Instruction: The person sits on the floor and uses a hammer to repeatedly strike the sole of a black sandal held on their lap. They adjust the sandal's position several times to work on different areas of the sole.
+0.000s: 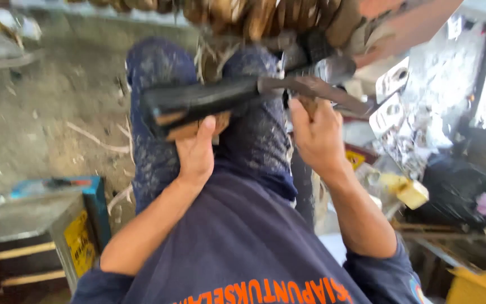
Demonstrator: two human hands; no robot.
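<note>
My left hand (197, 151) grips black handle (198, 101) of big knife (310, 89), plus wood bit. Right hand (317, 138) pinches near blade. Knife feels heavy, stiff, sharp. Hold handle only.

a rough workshop: dirt floor (46, 112), stacked wood pieces (254, 14), cluttered scrap pile (417, 129).

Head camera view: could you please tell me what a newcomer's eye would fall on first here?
The eye lands first on the long dark-handled blade tool lying across the centre, over the person's blue-trousered knees. The left hand grips a piece of wood just beneath its handle, while the right hand holds something small under the metal blade. A blue and yellow tin box stands at the lower left on the dirt floor.
</note>
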